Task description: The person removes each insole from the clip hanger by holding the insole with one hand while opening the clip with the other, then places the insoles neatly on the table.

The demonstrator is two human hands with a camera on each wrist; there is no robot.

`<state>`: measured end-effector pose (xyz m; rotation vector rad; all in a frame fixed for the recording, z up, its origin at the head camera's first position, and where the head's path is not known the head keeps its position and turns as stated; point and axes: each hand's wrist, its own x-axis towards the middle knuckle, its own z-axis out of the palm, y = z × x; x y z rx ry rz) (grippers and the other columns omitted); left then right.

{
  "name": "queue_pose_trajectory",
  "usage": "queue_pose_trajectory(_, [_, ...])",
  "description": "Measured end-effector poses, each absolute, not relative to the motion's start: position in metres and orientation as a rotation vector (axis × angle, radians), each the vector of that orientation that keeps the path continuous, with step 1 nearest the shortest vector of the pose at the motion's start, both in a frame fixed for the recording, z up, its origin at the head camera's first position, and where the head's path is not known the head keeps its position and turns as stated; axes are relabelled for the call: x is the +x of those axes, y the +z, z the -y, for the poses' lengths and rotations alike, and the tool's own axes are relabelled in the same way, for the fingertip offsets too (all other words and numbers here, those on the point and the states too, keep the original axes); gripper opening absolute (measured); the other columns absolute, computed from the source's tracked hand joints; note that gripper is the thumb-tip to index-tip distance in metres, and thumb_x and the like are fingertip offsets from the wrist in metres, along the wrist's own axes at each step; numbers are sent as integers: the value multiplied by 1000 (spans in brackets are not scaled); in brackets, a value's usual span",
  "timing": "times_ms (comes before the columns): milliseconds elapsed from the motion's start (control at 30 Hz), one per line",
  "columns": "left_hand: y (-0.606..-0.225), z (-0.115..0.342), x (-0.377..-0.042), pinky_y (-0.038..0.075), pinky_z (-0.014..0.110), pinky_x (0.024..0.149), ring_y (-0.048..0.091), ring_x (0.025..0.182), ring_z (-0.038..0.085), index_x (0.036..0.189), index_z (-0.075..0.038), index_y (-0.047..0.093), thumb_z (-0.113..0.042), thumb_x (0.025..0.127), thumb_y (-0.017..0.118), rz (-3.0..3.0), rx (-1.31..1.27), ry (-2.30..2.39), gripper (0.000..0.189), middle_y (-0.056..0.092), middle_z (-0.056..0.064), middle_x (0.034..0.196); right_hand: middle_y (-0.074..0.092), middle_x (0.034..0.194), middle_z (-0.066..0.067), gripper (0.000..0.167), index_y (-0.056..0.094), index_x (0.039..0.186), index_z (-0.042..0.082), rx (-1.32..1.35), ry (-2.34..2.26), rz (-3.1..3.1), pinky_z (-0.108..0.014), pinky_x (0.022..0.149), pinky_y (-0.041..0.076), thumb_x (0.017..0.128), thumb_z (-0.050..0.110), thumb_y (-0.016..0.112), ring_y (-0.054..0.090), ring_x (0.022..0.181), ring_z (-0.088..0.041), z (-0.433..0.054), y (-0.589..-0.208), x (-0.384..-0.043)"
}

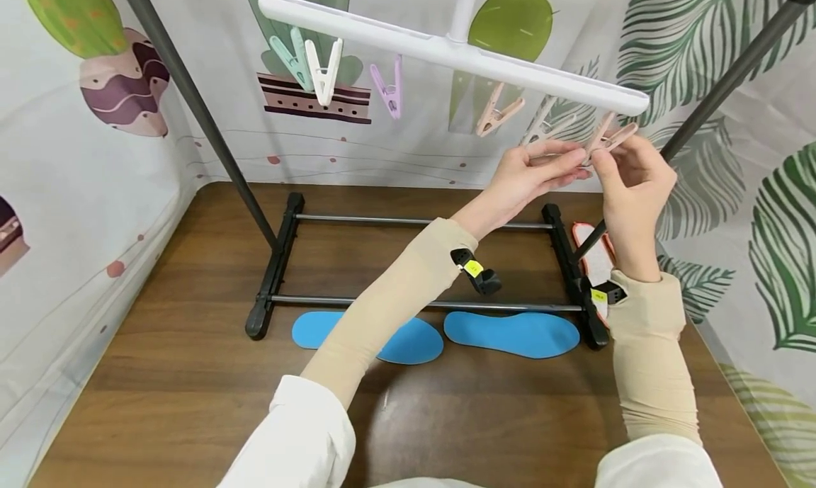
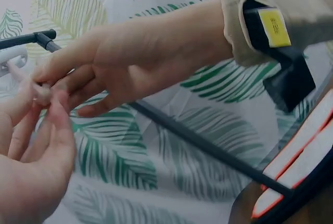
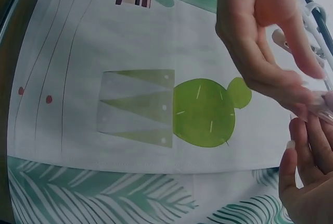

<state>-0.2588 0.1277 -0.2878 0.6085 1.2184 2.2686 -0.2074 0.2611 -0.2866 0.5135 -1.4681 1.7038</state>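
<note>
At the right end of a white hanger bar (image 1: 455, 52) hangs a pale pink clothespin (image 1: 612, 139). My left hand (image 1: 532, 173) reaches across and pinches its lower end between thumb and fingers. The right hand (image 1: 637, 183) holds the same clothespin from the right, thumb in front and fingers behind. In the left wrist view both hands meet at the clothespin (image 2: 41, 94), close to the bar's end. Fingers partly hide it in the right wrist view. Just left of it hang a whitish clothespin (image 1: 545, 125) and a peach one (image 1: 499, 111).
Purple (image 1: 390, 91), white (image 1: 324, 74) and green (image 1: 295, 59) clothespins hang farther left. The black rack base (image 1: 274, 275) stands on the wooden table (image 1: 191, 403). Two blue insoles (image 1: 510, 333) lie before it; white red-edged insoles (image 2: 307, 130) lie by the right post.
</note>
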Motion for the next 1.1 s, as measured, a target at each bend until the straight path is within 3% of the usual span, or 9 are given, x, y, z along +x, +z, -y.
queue_pose_trajectory(133, [-288, -111, -268, 53, 32, 96, 67, 107, 30, 124, 7, 57, -1, 95, 58, -1338, 596, 2277, 31, 61, 26, 126, 73, 87, -8, 24, 68, 100, -12, 496, 1648, 1492, -25, 77, 49, 82, 3, 74, 67, 79, -16, -266, -287, -212])
queue_pose_trajectory(267, [-289, -79, -281, 56, 24, 86, 70, 92, 25, 127, 10, 53, 4, 95, 53, -1339, 518, 2437, 32, 58, 30, 126, 73, 84, -7, 23, 68, 99, -11, 452, 1610, 1482, -24, 75, 49, 83, 4, 73, 66, 76, -14, -270, -283, -214])
queue_pose_trajectory(367, [-288, -50, -295, 54, 19, 79, 67, 87, 17, 128, 9, 52, -2, 99, 49, -1231, 357, 2610, 31, 55, 30, 129, 73, 86, -9, 24, 69, 100, -10, 414, 1602, 1456, -23, 74, 49, 82, 4, 74, 65, 76, -14, -276, -280, -216])
queue_pose_trajectory(533, [-277, -2, -317, 50, 29, 94, 59, 116, 31, 120, 4, 57, -13, 102, 43, -658, 37, 2884, 28, 51, 27, 138, 72, 86, -14, 25, 69, 99, -9, 371, 1635, 1373, -23, 70, 48, 80, 5, 77, 63, 71, -15, -292, -280, -222])
queue_pose_trajectory(633, [-272, 26, -321, 50, 30, 89, 59, 110, 32, 118, 3, 57, -22, 104, 39, -398, 60, 2990, 34, 50, 26, 140, 71, 83, -14, 26, 68, 98, -10, 371, 1664, 1335, -24, 67, 47, 79, 5, 79, 60, 67, -15, -296, -280, -222])
queue_pose_trajectory(767, [-267, 53, -316, 50, 30, 80, 61, 97, 30, 132, 0, 51, -38, 104, 33, -332, 240, 3109, 50, 53, 24, 136, 70, 83, -13, 26, 69, 98, -9, 372, 1658, 1346, -24, 67, 46, 79, 7, 79, 58, 67, -14, -295, -277, -220])
queue_pose_trajectory(867, [-265, 64, -310, 49, 31, 90, 60, 113, 31, 138, -3, 46, -40, 104, 33, -319, 370, 3157, 53, 50, 24, 140, 70, 82, -13, 25, 69, 98, -8, 358, 1640, 1351, -24, 66, 46, 80, 8, 78, 58, 67, -14, -294, -276, -220])
queue_pose_trajectory(967, [-264, 69, -304, 41, 34, 108, 55, 121, 30, 131, -3, 52, -38, 104, 34, -308, 426, 3174, 48, 47, 24, 144, 69, 82, -13, 23, 69, 99, -7, 339, 1633, 1339, -23, 65, 46, 81, 6, 75, 60, 67, -15, -294, -275, -221])
queue_pose_trajectory(1100, [-263, 73, -299, 29, 35, 118, 52, 112, 31, 118, -4, 60, -29, 105, 32, -389, 469, 3170, 39, 46, 24, 144, 68, 82, -13, 21, 69, 99, -6, 324, 1628, 1332, -22, 63, 47, 82, 5, 73, 61, 68, -15, -295, -275, -224])
